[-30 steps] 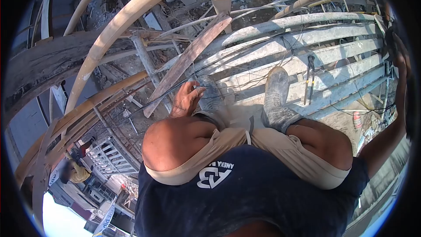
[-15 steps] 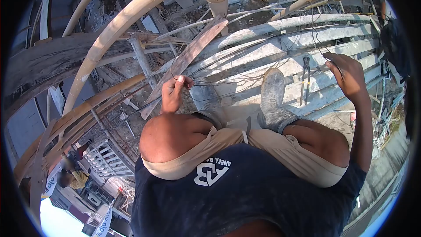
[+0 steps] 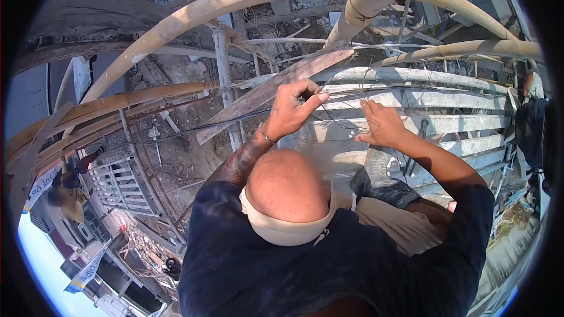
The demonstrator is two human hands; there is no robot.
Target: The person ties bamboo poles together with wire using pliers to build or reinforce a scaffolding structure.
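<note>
My left hand [image 3: 294,108], with a cord bracelet at its wrist, is closed, thumb against the bent fingers, on a thin dark wire [image 3: 338,118]. Facing it, my right hand [image 3: 385,126] has its thumb spread from its fingers. Its fingertips are close to a strand of wire; whether they touch it is hard to make out. Beside my left hand a rough wooden plank [image 3: 276,89] slants up to a thick bamboo post [image 3: 367,0]. Black-headed pincers [image 3: 423,127] lie on the pale slats to the right, partly hidden by my right forearm.
Whitewashed bamboo slats [image 3: 449,123] with gaps form the surface under my boots. A long bamboo pole [image 3: 217,6] crosses ahead, and a dark beam [image 3: 76,23] is at left. Below left, a person [image 3: 73,199] is near a white slatted frame [image 3: 123,185]. Rubble covers the ground beneath.
Both hands have moved forward and closer together. My right hand has come inward from far right, and its thumb and fingers have parted. My knee is raised and my view has shifted.
</note>
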